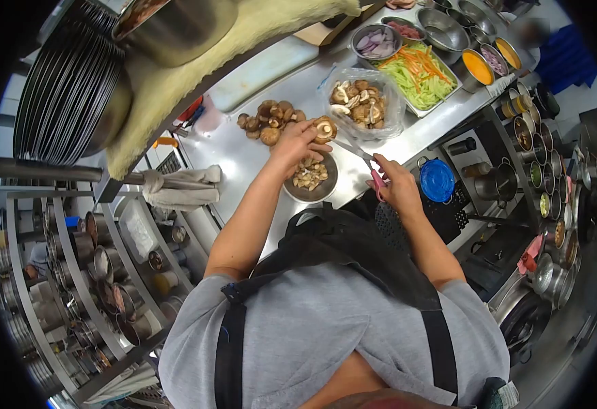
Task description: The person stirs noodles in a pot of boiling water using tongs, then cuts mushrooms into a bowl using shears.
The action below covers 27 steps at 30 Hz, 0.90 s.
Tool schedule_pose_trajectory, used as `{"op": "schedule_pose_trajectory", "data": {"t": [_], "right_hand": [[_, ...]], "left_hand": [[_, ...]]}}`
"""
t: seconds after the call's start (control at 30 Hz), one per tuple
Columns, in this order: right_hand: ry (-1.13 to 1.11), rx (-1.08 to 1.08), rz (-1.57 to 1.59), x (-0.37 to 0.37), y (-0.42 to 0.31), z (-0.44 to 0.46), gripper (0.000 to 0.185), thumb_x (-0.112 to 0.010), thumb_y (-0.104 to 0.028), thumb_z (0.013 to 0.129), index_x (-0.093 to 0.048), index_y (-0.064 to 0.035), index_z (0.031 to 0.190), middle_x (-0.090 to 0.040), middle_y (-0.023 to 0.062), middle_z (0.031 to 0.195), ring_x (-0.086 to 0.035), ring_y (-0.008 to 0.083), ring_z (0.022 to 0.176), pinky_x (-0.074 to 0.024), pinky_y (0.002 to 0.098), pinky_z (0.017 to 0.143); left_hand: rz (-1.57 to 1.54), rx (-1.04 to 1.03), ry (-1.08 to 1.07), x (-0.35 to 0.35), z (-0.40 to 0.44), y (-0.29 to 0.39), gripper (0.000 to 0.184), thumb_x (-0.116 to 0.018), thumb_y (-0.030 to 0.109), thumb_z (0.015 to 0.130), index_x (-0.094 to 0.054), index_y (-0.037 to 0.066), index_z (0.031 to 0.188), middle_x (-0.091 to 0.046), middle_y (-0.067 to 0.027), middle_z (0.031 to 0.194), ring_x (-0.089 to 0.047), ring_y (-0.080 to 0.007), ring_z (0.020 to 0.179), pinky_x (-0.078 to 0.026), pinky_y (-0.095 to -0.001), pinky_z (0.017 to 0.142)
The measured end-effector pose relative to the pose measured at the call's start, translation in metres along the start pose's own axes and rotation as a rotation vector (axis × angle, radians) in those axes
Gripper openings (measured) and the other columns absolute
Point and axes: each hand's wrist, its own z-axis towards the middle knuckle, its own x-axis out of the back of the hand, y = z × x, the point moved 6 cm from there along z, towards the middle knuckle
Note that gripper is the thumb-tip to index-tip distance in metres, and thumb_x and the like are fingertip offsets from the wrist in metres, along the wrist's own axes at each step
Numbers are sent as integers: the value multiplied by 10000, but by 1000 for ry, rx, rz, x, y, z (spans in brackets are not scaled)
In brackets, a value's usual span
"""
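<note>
Holding shiitake (325, 128), gills showing, in L hand (297, 146), by far rim of bowl (331, 180) w/ mushroom pcs (307, 179). Gripping pink-handled scissors (378, 183) in R hand (399, 187), pointed far-L twd shiitake. Working at steel counter (234, 163), w/ whole shiitakes (269, 123) piled far L, clear bag (395, 111) of mushrooms far R.

The steel counter (237, 177) carries loose mushrooms (269, 135), a clear bag (395, 112) (more of them inside) and a bowl (330, 177). A pale cutting board (264, 75) lies behind the mushrooms.
</note>
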Motion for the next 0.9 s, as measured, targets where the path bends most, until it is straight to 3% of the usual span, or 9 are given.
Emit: {"op": "schedule_pose_trajectory", "data": {"t": [0.03,0.17,0.33,0.57,0.73,0.8,0.9], "right_hand": [[-17,1,0,-7,-1,-3,497,-756,-144,711,-586,-126,1177,-625,159,858,-627,316,723,-497,402,644],[-150,-25,-78,-28,3,-12,505,-747,-154,717,-572,-124,1190,-623,176,831,-615,368,741,-478,437,650],[-219,-28,-8,-39,-15,-22,466,-742,-163,727,-569,-89,1154,-621,200,788,-611,389,738,-462,469,647],[-362,-49,-5,-65,-23,-28,339,-752,-197,728,-580,-35,970,-607,221,699,-598,417,703,-458,476,624],[-408,1,-10,-72,-15,-27,314,-757,-189,738,-616,-37,973,-602,222,684,-605,399,646,-472,439,583],[-400,37,53,-70,-15,-27,176,-712,-123,758,-602,-29,858,-585,218,671,-576,403,632,-447,445,575],[-406,59,70,-68,-13,-27,133,-695,-97,770,-603,-29,838,-578,218,668,-566,398,611,-442,440,559]], "left_hand": [[156,-16,31,5,-8,-3,408,-450,182,973,-417,-47,1309,-600,-149,1116,-676,-230,860,-537,-253,602],[243,-23,34,11,-20,-16,385,-468,210,975,-485,-51,1257,-631,-128,1034,-672,-197,820,-523,-244,571],[147,57,20,9,-38,-38,331,-478,219,975,-544,-24,1189,-646,-112,983,-669,-164,815,-506,-219,594],[155,143,57,12,-50,-65,285,-513,219,955,-570,-54,1012,-640,-144,910,-674,-187,773,-526,-240,595],[88,201,61,27,-50,-79,309,-522,207,937,-564,-84,1030,-640,-164,930,-679,-204,742,-537,-265,584],[85,217,73,31,-50,-81,311,-521,213,937,-565,-83,1024,-643,-166,914,-679,-206,739,-538,-269,582],[81,239,62,33,-50,-86,314,-521,222,937,-570,-79,1011,-644,-164,897,-678,-208,732,-540,-271,582]]}}
